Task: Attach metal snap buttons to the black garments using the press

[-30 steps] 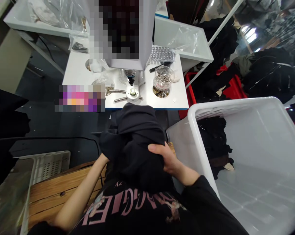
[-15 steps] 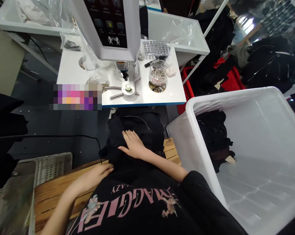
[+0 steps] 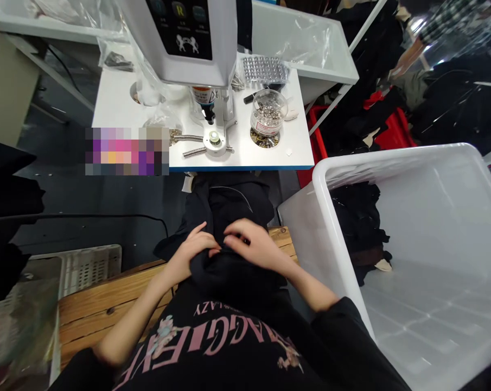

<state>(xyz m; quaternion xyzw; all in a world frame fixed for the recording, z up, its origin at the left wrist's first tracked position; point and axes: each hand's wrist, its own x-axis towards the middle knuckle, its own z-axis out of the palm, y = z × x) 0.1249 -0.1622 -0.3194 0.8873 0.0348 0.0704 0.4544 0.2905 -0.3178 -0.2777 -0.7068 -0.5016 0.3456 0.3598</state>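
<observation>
The black cloth (image 3: 233, 277) lies on the lap, between the hands. The left hand (image 3: 192, 252) holds a fold of it with bent fingers. The right hand (image 3: 249, 244) curls on top; I cannot tell if it grips. Ahead of the hands stands a white machine (image 3: 192, 38). Right of them, black clothes (image 3: 355, 228) sit in a white tub (image 3: 391, 157).

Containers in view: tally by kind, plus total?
Wide translucent white plastic tub: 1
Shallow white bins lined with clear plastic: 2
Round clear jar of silver metal snaps: 1
Red plastic crate: 1
Pale perforated plastic crate: 1
Total: 6
</observation>
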